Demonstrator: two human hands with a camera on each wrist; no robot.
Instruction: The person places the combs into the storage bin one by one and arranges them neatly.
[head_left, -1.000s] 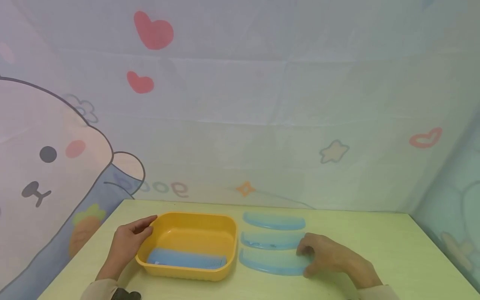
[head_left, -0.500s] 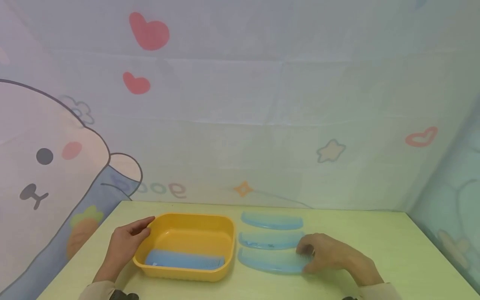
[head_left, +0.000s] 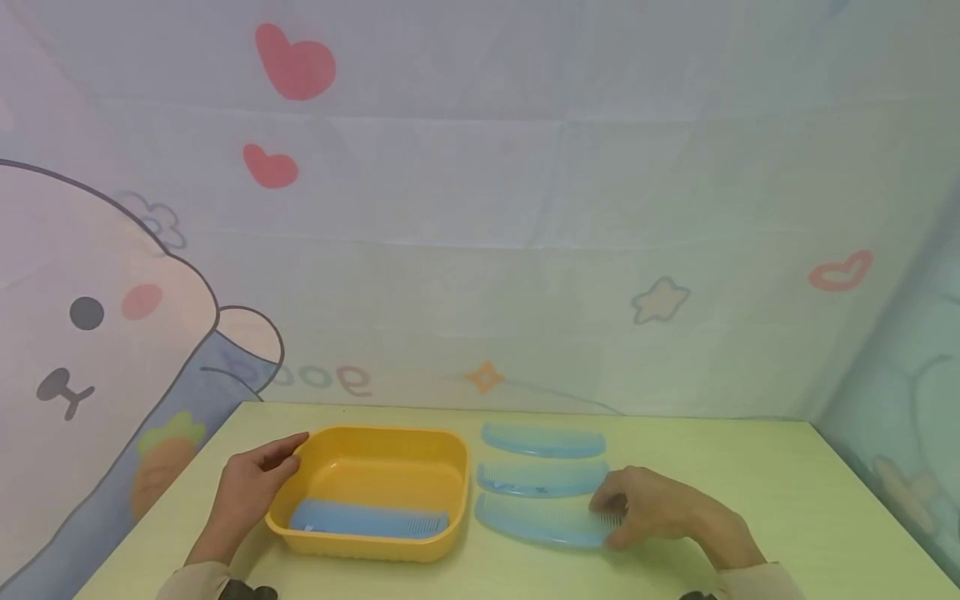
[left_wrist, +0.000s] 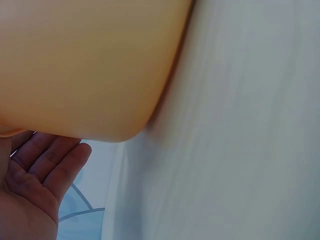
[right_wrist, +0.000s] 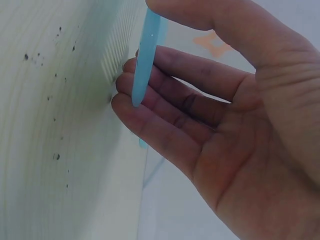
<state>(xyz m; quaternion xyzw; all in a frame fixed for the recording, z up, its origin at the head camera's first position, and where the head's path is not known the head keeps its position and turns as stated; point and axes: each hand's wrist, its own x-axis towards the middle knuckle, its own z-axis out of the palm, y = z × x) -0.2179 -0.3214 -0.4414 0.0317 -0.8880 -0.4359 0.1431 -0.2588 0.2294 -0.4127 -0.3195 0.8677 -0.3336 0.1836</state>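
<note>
My left hand (head_left: 255,492) rests at the left side of a yellow plastic tray (head_left: 367,548), its thumb and index finger touching the rim. In the left wrist view, several fairly straight fingers (left_wrist: 65,165) lie against the tray's outer wall (left_wrist: 95,75). Inside the tray lies a blue comb (head_left: 360,518). With thumb and fingers, my right hand (head_left: 652,508) pinches the right end of the nearest light-blue comb (head_left: 532,521) on the table. The right wrist view shows this comb (right_wrist: 146,60) edge-on between thumb and fingertips.
Behind the pinched comb lie two more light-blue combs, a middle one (head_left: 540,481) and a far one (head_left: 543,441), teeth facing away. They sit to the right of the tray on a pale yellow-green table (head_left: 735,475). A printed cloth (head_left: 480,208) hangs behind the table.
My right fingers have closed on the nearest comb's right end, and the comb now looks slightly shifted. The left hand stays at the tray. The whole head view has shifted a little.
</note>
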